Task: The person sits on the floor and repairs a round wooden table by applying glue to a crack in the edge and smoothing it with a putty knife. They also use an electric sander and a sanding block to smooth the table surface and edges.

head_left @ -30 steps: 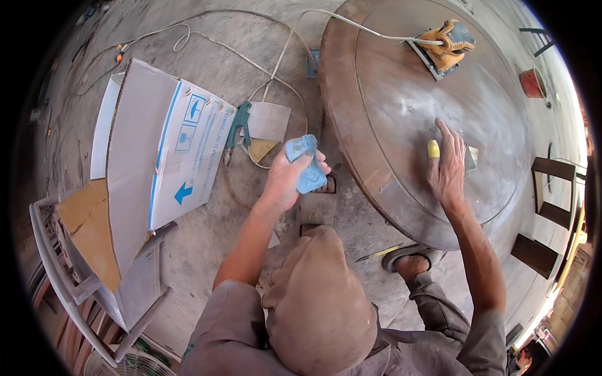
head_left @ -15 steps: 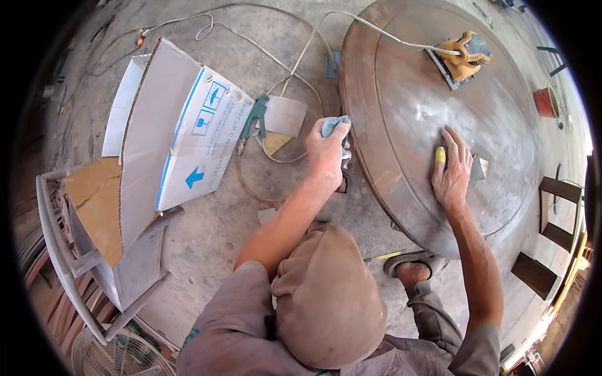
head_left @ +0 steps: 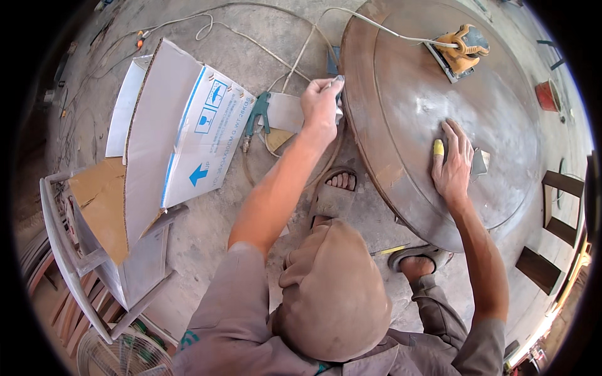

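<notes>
A large round brown wooden tabletop (head_left: pixel 401 125) with a dusty surface fills the right of the head view. Its left rim is beside my left hand (head_left: pixel 320 109), whose fingers are closed on a folded blue-grey piece of sandpaper (head_left: pixel 339 99), mostly hidden by the fingers. My right hand (head_left: pixel 453 166) lies flat on the tabletop, fingers stretched out, with yellow tape round the thumb. A small grey square piece (head_left: pixel 481 161) rests just right of it. Farther back on the wood stands a yellow-and-black electric sander (head_left: pixel 465 51) with a pale cord.
On the left, an open white cardboard box (head_left: pixel 200 138) leans over a grey chair frame (head_left: pixel 63 250). A green air blow gun (head_left: pixel 258 114) lies by loose sheets and hoses. A red bucket (head_left: pixel 547 96) stands far right, and a fan (head_left: pixel 125 354) lower left.
My left hand has moved away from me along the rim, its sandpaper now less visible. My right hand stays flat on the wood. My left foot has come into view.
</notes>
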Available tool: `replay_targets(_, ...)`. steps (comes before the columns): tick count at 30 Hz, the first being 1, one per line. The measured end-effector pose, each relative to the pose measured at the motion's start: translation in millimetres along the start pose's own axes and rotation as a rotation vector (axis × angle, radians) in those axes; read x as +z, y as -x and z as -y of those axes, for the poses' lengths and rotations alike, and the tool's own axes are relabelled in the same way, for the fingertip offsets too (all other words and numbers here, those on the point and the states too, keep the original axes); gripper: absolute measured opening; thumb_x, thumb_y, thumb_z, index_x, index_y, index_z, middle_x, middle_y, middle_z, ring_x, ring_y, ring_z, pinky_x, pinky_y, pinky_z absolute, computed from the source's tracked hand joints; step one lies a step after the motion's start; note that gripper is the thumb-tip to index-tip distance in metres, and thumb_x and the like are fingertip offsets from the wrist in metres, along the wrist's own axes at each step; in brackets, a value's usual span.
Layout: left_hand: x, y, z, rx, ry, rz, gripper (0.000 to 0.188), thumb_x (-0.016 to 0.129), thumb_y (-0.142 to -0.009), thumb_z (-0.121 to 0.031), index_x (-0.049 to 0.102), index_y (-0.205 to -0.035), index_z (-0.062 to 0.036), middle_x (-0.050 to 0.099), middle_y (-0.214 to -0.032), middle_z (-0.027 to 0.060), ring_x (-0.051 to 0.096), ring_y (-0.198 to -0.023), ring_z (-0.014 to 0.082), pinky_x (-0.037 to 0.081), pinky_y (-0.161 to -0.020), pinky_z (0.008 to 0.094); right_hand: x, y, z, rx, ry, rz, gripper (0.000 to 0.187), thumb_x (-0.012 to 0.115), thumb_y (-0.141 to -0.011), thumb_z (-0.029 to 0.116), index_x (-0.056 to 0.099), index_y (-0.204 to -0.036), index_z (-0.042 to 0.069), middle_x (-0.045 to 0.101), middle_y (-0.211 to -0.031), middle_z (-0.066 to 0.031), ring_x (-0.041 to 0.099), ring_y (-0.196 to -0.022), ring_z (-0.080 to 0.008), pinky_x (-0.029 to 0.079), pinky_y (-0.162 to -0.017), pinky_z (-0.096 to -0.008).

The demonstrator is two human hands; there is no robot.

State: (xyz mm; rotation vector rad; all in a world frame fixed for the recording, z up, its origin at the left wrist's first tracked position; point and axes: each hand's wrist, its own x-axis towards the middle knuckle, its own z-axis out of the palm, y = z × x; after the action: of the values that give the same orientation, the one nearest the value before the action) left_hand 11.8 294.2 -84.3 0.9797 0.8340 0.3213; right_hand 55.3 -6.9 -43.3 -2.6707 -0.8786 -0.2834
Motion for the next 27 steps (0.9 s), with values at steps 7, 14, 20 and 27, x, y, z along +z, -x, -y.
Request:
replay_targets(7,-15,108,51,-0.137,-0.006,0.006,0.014,0.074,-0.097,-0.009,0.061,-0.101,-0.0085,0.063,-0.080,0.0021,0.058,-0.060,0.0088,0.046,-0.046,0.0246,-1,1,-4,0.000,0.005,0.001,0.044,0.059,-0.101,0.017,0.056,-0.143,0.006,0.055,-0.149,-0.0153,0.049,-0.140,-0.0367,0.037,-0.117,-0.0504)
replay_targets(14,-18,77,46,-0.042,0.070,0.009,0.014,0.073,-0.098,-0.009,0.060,-0.101,-0.0078,0.063,-0.079,0.0021,0.057,-0.058,0.0085,0.045,-0.046,0.0241,0,1,4,0.007,-0.002,0.013,0.044,0.060,-0.100,0.017,0.056,-0.143,0.006,0.055,-0.149,-0.0154,0.049,-0.140,-0.0374,0.037,-0.117,-0.0506)
replay_targets(20,-20,79,50,-0.029,0.036,0.016,0.015,0.075,-0.098,-0.011,0.060,-0.099,-0.0079,0.065,-0.082,0.0027,0.060,-0.064,0.0101,0.047,-0.048,0.0257,4,2,-4,0.000,-0.009,-0.009,0.045,0.060,-0.100,0.017,0.056,-0.143,0.007,0.054,-0.150,-0.0157,0.049,-0.140,-0.0385,0.037,-0.118,-0.0508)
replay_targets(27,-20,88,51,-0.175,0.142,0.090,0.015,0.074,-0.098,-0.013,0.059,-0.101,-0.0104,0.065,-0.092,0.0022,0.060,-0.073,0.0111,0.046,-0.051,0.0295,5,3,-9,0.008,0.037,0.010,0.046,0.060,-0.099,0.016,0.055,-0.144,0.007,0.053,-0.151,-0.0157,0.048,-0.140,-0.0391,0.036,-0.118,-0.0506)
